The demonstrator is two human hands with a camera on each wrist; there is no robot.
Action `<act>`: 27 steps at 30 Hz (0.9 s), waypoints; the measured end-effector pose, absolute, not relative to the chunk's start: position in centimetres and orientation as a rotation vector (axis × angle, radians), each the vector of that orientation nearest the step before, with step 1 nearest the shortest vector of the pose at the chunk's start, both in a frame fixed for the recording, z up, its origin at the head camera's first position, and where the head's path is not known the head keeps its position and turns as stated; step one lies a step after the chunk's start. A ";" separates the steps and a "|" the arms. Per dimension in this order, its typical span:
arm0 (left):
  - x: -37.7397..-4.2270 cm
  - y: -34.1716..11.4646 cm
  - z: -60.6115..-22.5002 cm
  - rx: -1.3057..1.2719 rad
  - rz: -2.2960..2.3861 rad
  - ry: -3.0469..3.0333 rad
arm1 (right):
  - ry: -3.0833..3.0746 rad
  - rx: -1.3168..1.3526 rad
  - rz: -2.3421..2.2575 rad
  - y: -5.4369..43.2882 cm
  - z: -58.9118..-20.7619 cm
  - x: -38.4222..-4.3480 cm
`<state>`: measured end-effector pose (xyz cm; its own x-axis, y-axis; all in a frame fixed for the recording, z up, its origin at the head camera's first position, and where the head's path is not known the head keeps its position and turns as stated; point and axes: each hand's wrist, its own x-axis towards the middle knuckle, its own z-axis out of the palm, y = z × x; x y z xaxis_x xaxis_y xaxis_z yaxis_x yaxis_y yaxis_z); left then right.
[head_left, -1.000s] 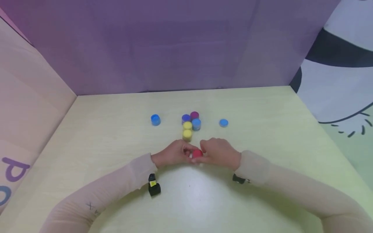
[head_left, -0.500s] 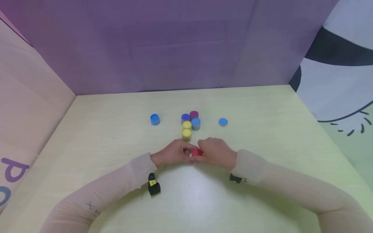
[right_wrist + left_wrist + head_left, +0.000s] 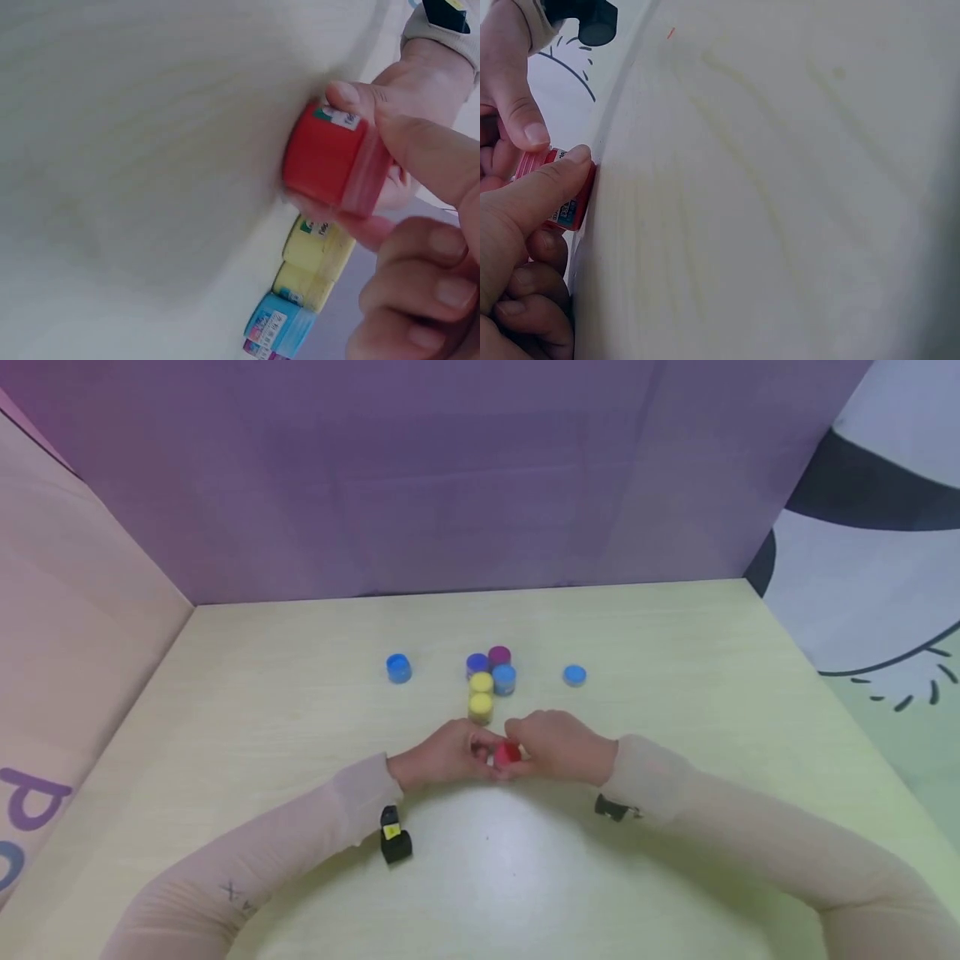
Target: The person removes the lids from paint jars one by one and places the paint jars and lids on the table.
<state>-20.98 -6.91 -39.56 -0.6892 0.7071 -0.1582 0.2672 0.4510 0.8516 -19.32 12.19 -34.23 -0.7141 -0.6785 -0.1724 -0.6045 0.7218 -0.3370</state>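
Held jar [image 3: 507,755] btwn L hand [image 3: 446,753] & R hand [image 3: 564,747]. Front jar [image 3: 481,707] just behind it, 2nd jar [image 3: 482,682] behind that, 3rd jar [image 3: 505,680] just R of 2nd, L rear jar [image 3: 477,663] & R rear jar [image 3: 499,656] at back. Lone jar [image 3: 399,669] well L, lid [image 3: 575,675] well R, on tbl [image 3: 262,710]. Back panel [image 3: 465,477] behind tbl.

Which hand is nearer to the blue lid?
Right. The right hand is apart from the blue lid, below it in the head view; the left hand is also below, but much farther left.

Soft glare on the tabletop [image 3: 300,693]
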 end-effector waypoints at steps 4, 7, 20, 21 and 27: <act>-21.0 -6.9 -39.7 0.820 1.168 2.209 | 2.605 -1.048 -0.345 12.3 -34.0 -19.6; -21.0 -6.9 -39.7 0.834 1.167 2.207 | 2.576 -1.108 -0.338 12.4 -33.8 -19.7; -21.0 -6.9 -39.5 0.814 1.157 2.216 | 2.472 -1.300 -0.335 13.5 -34.0 -20.2; -21.0 -6.9 -39.6 0.821 1.158 2.222 | 2.472 -1.302 -0.369 13.6 -34.0 -20.2; -21.1 -6.9 -39.7 0.828 1.176 2.216 | 2.582 -1.177 -0.484 13.4 -34.1 -19.5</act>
<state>-21.06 -6.91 -39.66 -0.6931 0.7071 -0.1399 0.2807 0.4437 0.8511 -19.49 13.37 -34.08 -0.6369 -0.7647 -0.0978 -0.6775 0.6157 -0.4023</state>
